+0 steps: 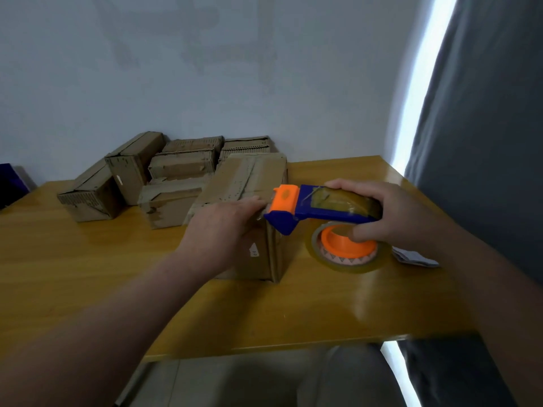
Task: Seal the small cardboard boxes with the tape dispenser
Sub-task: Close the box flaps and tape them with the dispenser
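Head view, right hand point(385, 212) gripping blue-orange tape dispenser point(318, 207), left hand point(223, 224) seemingly flat on cardboard box point(244, 177)

A glossy yellow wooden table point(88, 259) meets a pale wall point(205, 69); grey curtain point(484, 113) right.

Single head-worn wide-angle view: I look forward and down, close over a glossy yellow wooden table point(88, 259), facing a pale wall point(205, 69).
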`<act>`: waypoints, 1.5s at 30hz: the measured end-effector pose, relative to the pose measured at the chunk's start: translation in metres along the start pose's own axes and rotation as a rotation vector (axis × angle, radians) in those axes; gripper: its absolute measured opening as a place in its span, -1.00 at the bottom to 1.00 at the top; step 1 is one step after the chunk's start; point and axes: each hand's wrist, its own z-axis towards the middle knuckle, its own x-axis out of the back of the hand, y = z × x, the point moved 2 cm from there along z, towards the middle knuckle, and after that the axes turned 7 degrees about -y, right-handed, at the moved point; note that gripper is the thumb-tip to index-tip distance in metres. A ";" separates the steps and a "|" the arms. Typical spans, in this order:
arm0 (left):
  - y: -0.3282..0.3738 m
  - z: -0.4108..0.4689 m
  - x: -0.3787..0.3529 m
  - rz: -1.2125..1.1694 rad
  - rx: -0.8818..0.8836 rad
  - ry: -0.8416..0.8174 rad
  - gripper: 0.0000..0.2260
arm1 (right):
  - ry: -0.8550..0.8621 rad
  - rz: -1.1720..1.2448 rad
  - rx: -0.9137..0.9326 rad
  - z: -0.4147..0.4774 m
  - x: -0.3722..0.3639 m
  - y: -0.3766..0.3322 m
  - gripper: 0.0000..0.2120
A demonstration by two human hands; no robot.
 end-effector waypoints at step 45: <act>-0.011 0.010 -0.001 0.058 -0.049 -0.041 -0.63 | 0.011 -0.438 -0.349 0.006 -0.004 -0.003 -0.39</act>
